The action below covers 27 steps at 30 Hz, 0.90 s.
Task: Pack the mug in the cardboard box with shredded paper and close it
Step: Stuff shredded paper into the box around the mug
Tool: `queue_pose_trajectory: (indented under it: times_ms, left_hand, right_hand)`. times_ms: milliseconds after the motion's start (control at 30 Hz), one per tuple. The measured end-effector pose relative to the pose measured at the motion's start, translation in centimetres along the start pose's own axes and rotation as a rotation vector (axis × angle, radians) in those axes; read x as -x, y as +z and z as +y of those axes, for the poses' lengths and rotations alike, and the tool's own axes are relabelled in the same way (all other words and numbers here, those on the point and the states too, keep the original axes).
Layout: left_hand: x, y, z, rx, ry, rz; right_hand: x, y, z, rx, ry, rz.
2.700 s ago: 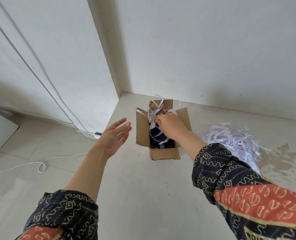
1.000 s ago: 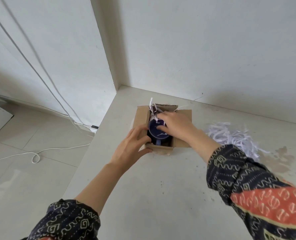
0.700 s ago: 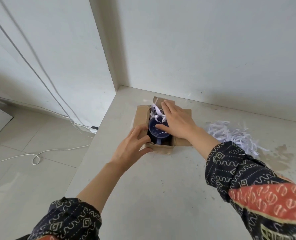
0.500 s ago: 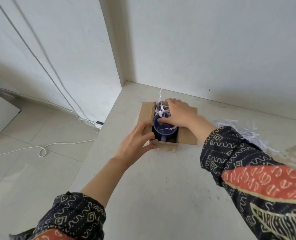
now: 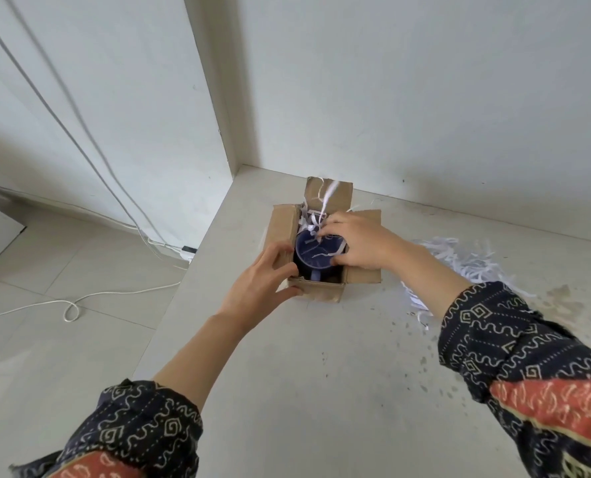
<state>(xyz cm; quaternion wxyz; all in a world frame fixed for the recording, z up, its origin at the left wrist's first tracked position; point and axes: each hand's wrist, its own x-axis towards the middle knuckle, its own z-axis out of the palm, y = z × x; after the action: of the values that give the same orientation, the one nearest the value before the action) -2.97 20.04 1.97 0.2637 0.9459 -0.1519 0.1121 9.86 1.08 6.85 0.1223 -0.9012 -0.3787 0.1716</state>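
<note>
A small cardboard box (image 5: 363,276) stands open on the pale counter, all flaps up or spread. Inside it a dark blue mug (image 5: 316,251) sits upright with its handle toward me, a few white paper strips (image 5: 313,219) across its mouth and behind it. My left hand (image 5: 259,281) grips the box's near left corner, thumb on the front wall and fingers on the left flap. My right hand (image 5: 359,243) reaches in from the right, fingers curled round the mug's far rim and thumb on its near right side.
A heap of white shredded paper (image 5: 459,263) lies on the counter right of the box, partly behind my right forearm. The counter's left edge (image 5: 197,270) drops to a tiled floor with white cables (image 5: 69,308). White walls close the corner behind the box.
My left hand came from the air to hold the box's left front corner. My right hand shifted from the paper at the back to the mug's rim. The view moved closer.
</note>
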Motion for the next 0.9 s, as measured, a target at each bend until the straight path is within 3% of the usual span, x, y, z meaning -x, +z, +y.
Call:
queue_pose_trajectory:
  times_ms: [133,333,433,567,800,900]
  left_hand:
    - [-0.3,0.0,0.0,-0.007,0.018,-0.029]
    - [-0.6,-0.3,0.2,-0.038,0.034,-0.023]
    - [-0.4,-0.4,0.2,-0.036,0.027,-0.02]
    - [-0.4,-0.5,0.3,-0.03,0.02,-0.003]
    - [-0.2,0.0,0.1,-0.012,0.001,0.008]
    - [-0.3,0.0,0.1,-0.025,0.001,-0.011]
  right_hand:
    - [-0.8,0.0,0.9,0.075,0.025,0.077]
    - [-2.5,0.3,0.4,-0.103,0.122,0.424]
    - [-3.6,0.7,-1.1,-0.079,0.159,0.492]
    - [-4.0,1.9,-2.7,-0.132,0.151,0.334]
    - [-3.2,1.5,-2.1,0.161,0.06,-0.003]
    - [-3.7,0.9,-2.0,0.11,0.085,-0.098]
